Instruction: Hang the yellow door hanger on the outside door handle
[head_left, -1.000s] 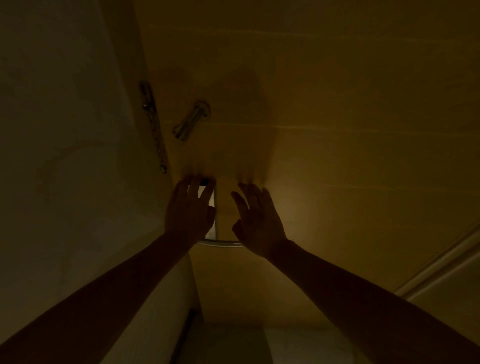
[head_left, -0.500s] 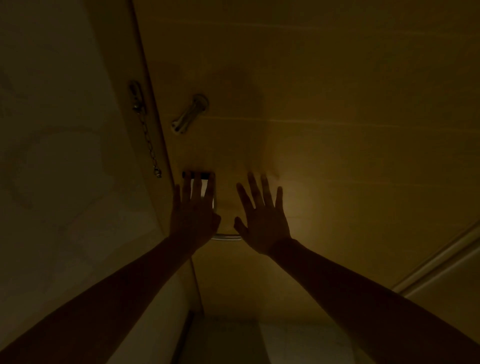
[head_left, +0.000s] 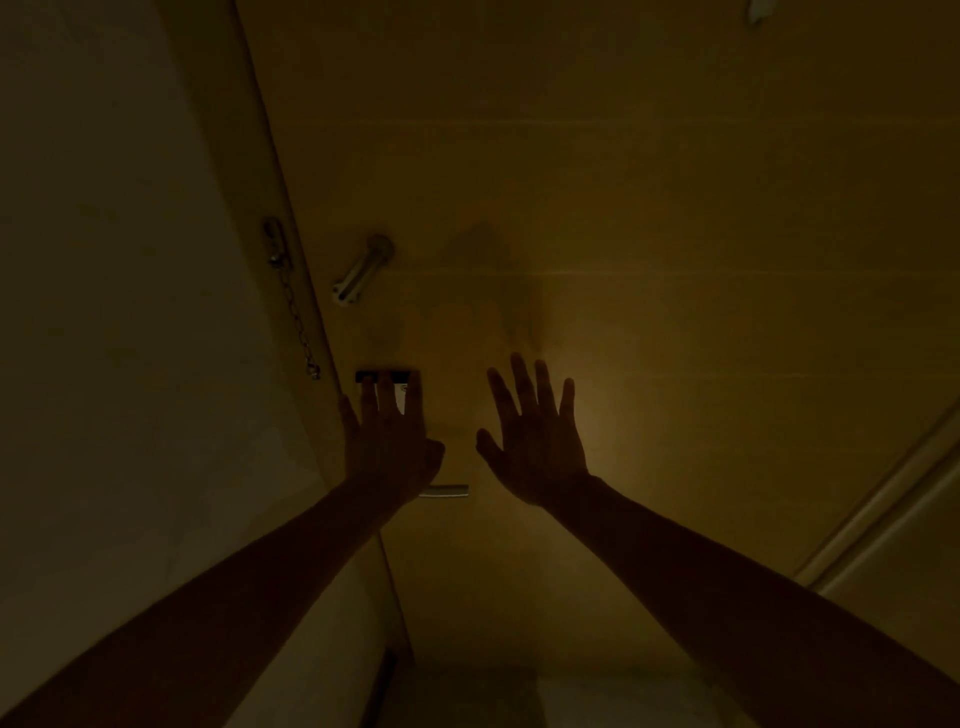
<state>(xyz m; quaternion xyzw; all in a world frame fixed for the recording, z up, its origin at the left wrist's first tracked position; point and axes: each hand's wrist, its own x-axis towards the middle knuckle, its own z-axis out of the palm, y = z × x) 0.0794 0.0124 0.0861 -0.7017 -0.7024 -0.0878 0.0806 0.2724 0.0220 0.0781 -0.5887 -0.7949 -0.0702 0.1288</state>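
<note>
The scene is very dim. A yellowish wooden door fills the view. My left hand is raised with fingers spread, held in front of a lock plate near the door's left edge and hiding most of it. A metal door handle sticks out to the right from behind that hand. My right hand is open too, fingers apart, against the door to the right of the handle. Neither hand holds anything. No yellow door hanger is visible.
A security chain hangs from the door frame at the left. A metal chain slide sits on the door above the lock. A pale wall fills the left side. Trim runs diagonally at the right.
Both hands have risen slightly and spread their fingers wider. The view has tilted up a little, so the chain and slide sit lower in the frame.
</note>
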